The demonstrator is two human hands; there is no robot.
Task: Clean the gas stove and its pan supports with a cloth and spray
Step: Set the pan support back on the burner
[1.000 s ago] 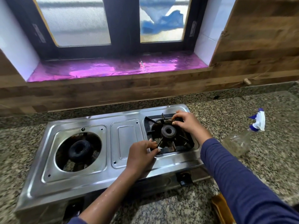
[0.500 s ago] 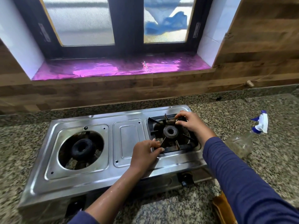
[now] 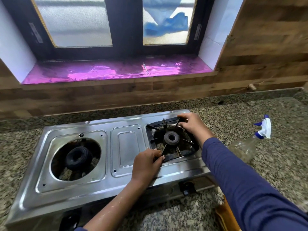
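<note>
The steel gas stove [image 3: 128,150] sits on the speckled granite tabletop [image 3: 275,164], its front close to the near edge. A black pan support [image 3: 180,155] lies over the right burner [image 3: 171,138]. Both hands are on it at opposite corners. The left hand [image 3: 146,164] has its fingers curled round the support's near-left corner, pinching the frame. The right hand [image 3: 193,122] grips the far-right corner, its fingers bent over the bar, with a dark blue sleeve [image 3: 241,180] behind it. The left burner [image 3: 77,157] sits bare in its round well. The spray bottle [image 3: 243,147] lies on its side toward the right of the tabletop, just beside the stove, with its blue-and-white trigger head pointing to the far right. A brownish-orange thing [image 3: 225,215] shows at the near edge beneath the right arm; what it is I cannot tell.
</note>
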